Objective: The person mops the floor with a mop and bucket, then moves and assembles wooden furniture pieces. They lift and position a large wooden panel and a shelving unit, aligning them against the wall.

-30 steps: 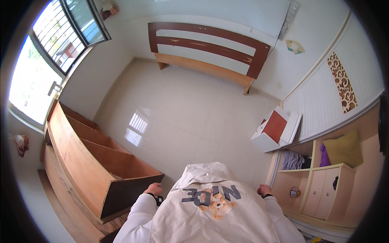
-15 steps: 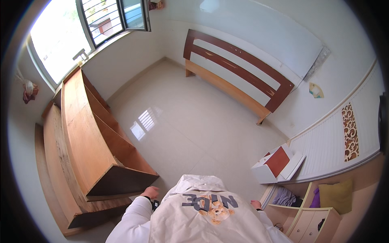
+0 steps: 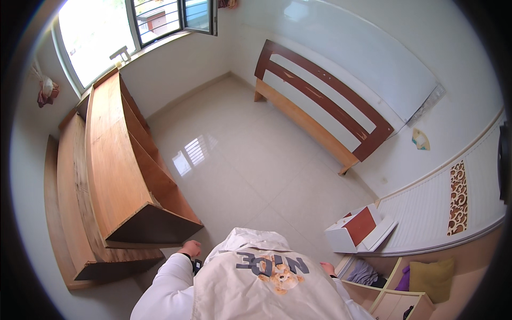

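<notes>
My left hand (image 3: 190, 248) hangs just off the near end of a wooden cabinet (image 3: 114, 165) that lies on its side. Its fingers look loosely curled, and no object shows in them. A dark band or watch circles that wrist. Only part of my right hand (image 3: 327, 268) shows past the edge of my beige apron (image 3: 248, 285); its fingers are mostly hidden. Nearest to it are the cubbies of a cream shelf unit (image 3: 392, 273), where a grey cloth (image 3: 364, 272) lies.
A brown-and-white headboard (image 3: 320, 101) leans against the far wall. White and red panels (image 3: 354, 229) stand by the sliding door (image 3: 421, 200) at right. More wooden boards (image 3: 72, 192) lie left of the cabinet. An olive cushion (image 3: 433, 278) rests on the shelf. Tiled floor (image 3: 240, 154) spans the middle.
The view has turned slightly left, so the window, cabinet top and headboard sit further right in the picture. My hands stay low at my sides; neither has visibly taken hold of anything.
</notes>
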